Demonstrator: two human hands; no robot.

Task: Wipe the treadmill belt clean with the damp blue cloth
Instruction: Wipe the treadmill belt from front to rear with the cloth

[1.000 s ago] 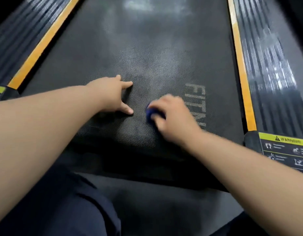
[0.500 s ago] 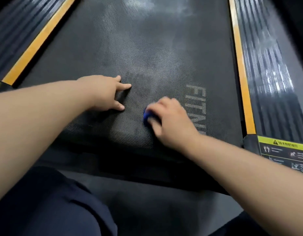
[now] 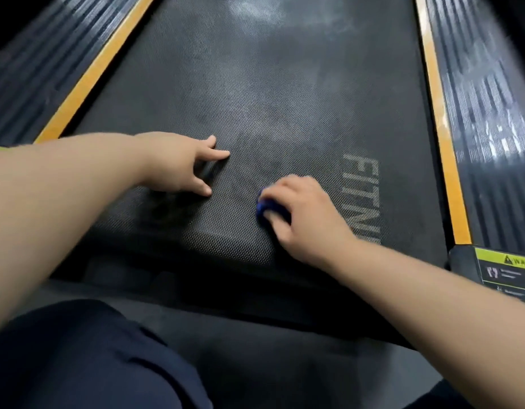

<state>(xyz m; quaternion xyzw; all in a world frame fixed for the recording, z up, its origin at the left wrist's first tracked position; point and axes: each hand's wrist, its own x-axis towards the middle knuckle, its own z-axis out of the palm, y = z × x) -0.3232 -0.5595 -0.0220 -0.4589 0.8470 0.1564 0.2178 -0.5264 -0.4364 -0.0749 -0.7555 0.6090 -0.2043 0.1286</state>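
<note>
The black textured treadmill belt (image 3: 255,93) runs away from me, with pale smears further up and grey lettering at its right. My right hand (image 3: 302,216) presses a bunched blue cloth (image 3: 262,206) onto the belt near its rear end; only a small blue edge shows past the fingers. My left hand (image 3: 181,163) rests on the belt to the left of the cloth, fingers spread, holding nothing.
Yellow-edged ribbed side rails flank the belt at left (image 3: 87,75) and right (image 3: 441,128). A yellow warning label (image 3: 509,270) sits on the right rear corner. Grey floor (image 3: 284,376) lies below the belt's end, and my dark-trousered knee (image 3: 87,358) is at lower left.
My right hand with the cloth has slid slightly toward me along the belt. My left hand has stayed planted, shifting only a little.
</note>
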